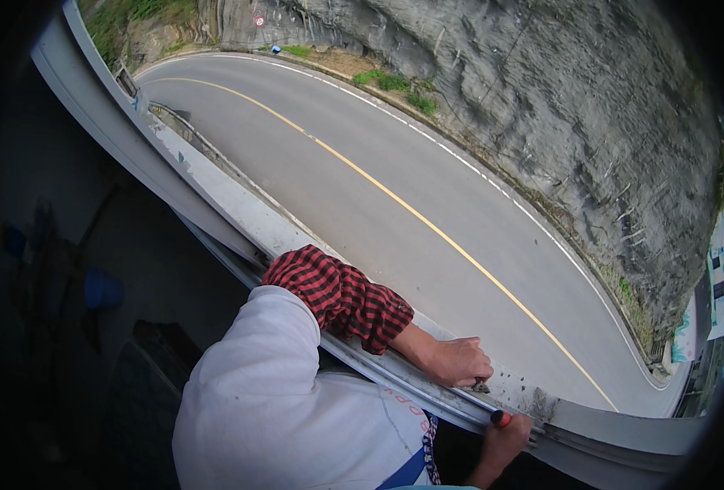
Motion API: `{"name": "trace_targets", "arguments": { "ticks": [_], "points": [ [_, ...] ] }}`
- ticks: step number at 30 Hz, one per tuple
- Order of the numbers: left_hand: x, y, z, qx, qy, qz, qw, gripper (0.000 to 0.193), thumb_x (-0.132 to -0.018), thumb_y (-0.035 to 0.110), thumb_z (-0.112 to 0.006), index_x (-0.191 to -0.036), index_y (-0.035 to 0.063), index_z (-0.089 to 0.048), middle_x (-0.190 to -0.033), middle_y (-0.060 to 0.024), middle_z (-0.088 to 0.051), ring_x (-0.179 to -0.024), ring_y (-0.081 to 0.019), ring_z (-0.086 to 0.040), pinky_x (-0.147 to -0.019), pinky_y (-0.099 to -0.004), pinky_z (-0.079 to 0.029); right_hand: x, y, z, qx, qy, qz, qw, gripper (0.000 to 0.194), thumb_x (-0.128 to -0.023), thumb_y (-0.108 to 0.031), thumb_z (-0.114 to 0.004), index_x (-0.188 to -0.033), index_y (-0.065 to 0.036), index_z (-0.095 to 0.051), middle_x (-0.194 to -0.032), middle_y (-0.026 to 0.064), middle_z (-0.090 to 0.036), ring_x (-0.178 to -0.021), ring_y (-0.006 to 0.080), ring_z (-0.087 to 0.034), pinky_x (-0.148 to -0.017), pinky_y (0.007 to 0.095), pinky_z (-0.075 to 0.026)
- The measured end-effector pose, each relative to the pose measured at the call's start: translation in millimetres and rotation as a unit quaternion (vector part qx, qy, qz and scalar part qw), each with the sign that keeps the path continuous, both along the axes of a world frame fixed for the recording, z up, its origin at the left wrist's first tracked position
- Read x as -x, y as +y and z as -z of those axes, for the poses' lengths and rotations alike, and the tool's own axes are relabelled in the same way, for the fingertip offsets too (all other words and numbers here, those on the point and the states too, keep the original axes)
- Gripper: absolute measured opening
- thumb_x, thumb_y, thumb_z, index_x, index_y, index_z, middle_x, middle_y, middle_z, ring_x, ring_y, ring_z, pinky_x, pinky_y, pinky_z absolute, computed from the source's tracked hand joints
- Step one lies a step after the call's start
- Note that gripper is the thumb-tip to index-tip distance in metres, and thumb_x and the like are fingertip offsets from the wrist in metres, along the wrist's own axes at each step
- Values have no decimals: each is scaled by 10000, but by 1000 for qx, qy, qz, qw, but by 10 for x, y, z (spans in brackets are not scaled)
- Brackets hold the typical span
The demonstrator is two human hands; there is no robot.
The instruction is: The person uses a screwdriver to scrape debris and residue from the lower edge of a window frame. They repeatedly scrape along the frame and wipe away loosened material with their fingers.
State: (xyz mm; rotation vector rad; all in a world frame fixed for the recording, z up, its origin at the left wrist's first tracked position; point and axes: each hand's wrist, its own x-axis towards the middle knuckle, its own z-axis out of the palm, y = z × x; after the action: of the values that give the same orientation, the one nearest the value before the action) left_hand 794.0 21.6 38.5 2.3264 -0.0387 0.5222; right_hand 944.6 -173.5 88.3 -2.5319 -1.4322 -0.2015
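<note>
My left hand (462, 361), below a red-and-black checked sleeve cover (353, 300), is closed at the outer ledge (521, 383) of a window. Its fingertips are on a small dark grey piece (480, 387), whose kind I cannot tell. My right hand (508, 442) grips the red-and-black handle (500, 419) of a slim tool, possibly a screwdriver. The tool's thin shaft runs from the handle along the metal window track (399, 383) towards my left hand. Dark crumbs and stains mark the ledge around both hands.
The window frame (111, 128) curves across the view. Beyond and below the ledge lies a paved road (362, 202) with a yellow line, beside a grey rock wall (552, 104). Inside, on the dark left, stands a blue bucket (103, 289).
</note>
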Motion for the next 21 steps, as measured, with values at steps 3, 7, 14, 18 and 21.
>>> {"name": "trace_targets", "arguments": {
  "ticks": [3,7,14,18,21],
  "points": [
    [-2,-1,-2,-15,17,0,1000,106,-829,145,-646,-901,83,-597,-829,-66,-613,-874,-256,-619,-813,-416,-413,92,24,-69,23,-27,-37,999,134,-734,-40,-627,-719,22,-508,-838,216,-570,-869,427,-567,-765,521,-461],
    [8,-4,-29,1,18,2,1000,114,-824,144,-644,-900,77,-592,-825,-68,-607,-876,-259,-619,-818,-422,-417,190,79,-242,-2,-30,-85,996,148,-720,-24,-624,-708,29,-486,-823,207,-557,-877,422,-553,-757,523,-447],
    [5,0,-40,-31,24,-8,999,119,-821,148,-647,-906,77,-603,-830,-64,-624,-872,-259,-629,-823,-418,-422,228,66,-419,-101,54,-41,993,154,-715,0,-601,-693,43,-455,-755,219,-521,-769,441,-533,-691,520,-416],
    [-1,0,-38,-3,28,0,1000,112,-821,145,-646,-905,81,-611,-833,-64,-635,-876,-257,-633,-821,-415,-424,214,3,-430,-87,91,9,992,151,-726,-3,-587,-685,45,-450,-716,231,-516,-701,450,-524,-646,511,-400],
    [0,-2,-42,-7,28,-2,1000,113,-819,143,-648,-907,83,-611,-836,-67,-635,-878,-254,-633,-816,-413,-424,149,5,-362,-60,100,36,992,152,-733,-13,-588,-681,41,-457,-709,241,-529,-698,453,-529,-638,510,-398]
  ]
}}
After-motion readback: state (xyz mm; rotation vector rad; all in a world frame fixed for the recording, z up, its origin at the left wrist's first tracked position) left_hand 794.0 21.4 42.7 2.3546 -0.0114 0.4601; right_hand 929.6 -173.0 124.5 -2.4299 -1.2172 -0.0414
